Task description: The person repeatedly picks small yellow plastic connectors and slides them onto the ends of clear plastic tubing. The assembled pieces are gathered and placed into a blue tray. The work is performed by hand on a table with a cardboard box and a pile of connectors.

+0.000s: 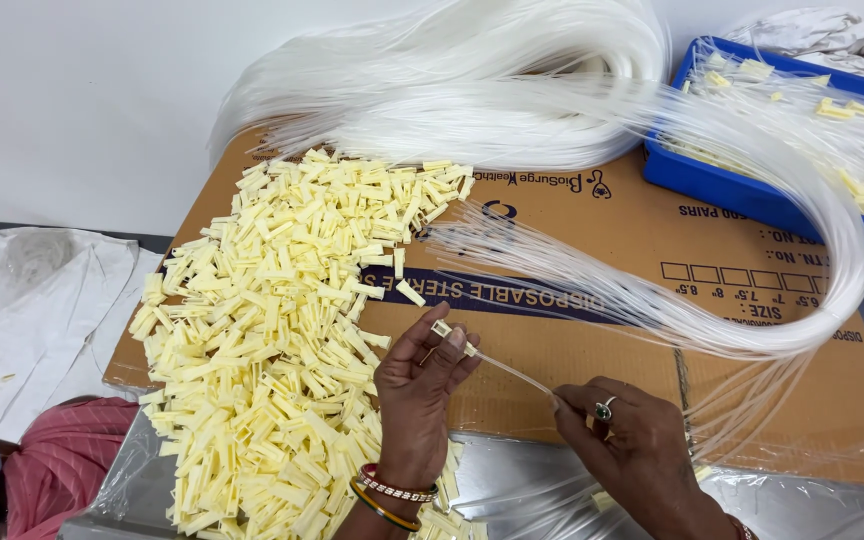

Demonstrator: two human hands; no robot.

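My left hand (pixel 417 385) pinches a small pale yellow plastic clip (pixel 449 333) at its fingertips, with bangles on the wrist. My right hand (pixel 627 440), wearing a green-stoned ring, grips a thin clear tube (pixel 512 372) that runs from the clip to its fingers. The tube's end sits in or at the clip. A large heap of the same yellow clips (pixel 272 330) lies just left of my left hand. A big bundle of clear tubes (pixel 552 110) loops across the far side and curves down on the right.
Everything rests on a flattened brown cardboard sheet (pixel 752 370) over a plastic-covered metal table. A blue tray (pixel 752 195) at the back right holds tubes fitted with clips. White cloth lies at the left, pink fabric at the bottom left.
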